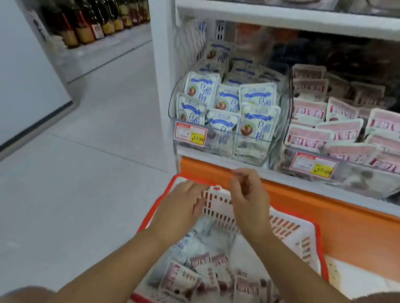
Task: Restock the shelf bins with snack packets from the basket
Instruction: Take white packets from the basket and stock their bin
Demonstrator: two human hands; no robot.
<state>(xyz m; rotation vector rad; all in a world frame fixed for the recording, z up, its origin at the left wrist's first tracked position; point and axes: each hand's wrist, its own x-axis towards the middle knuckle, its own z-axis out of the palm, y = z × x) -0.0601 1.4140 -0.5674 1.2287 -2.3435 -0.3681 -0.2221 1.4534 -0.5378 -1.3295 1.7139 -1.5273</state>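
The two shelf bins (pixel 225 111) are full of blue and pink packets. Your basket (pixel 217 198) sits below with more snack packets (pixel 201 271). Your left hand (pixel 183 205) lies flat over it; your right hand (pixel 247 198) is curled, too blurry to tell if it pinches anything.

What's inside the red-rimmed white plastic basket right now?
Loose blue-and-white snack packets and maroon-and-white snack packets lie heaped in the red-rimmed white plastic basket. The person's forearms hide some; the bottom is covered.

The left forearm (pixel 113 261) and right forearm (pixel 304 263) are bare all the way to the lower edge. The left grip (pixel 181 200) and right grip (pixel 247 198) are bare hands. A blurred patch of grey cloth (pixel 19 295) shows in the lower left corner; which garment it is cannot be told.
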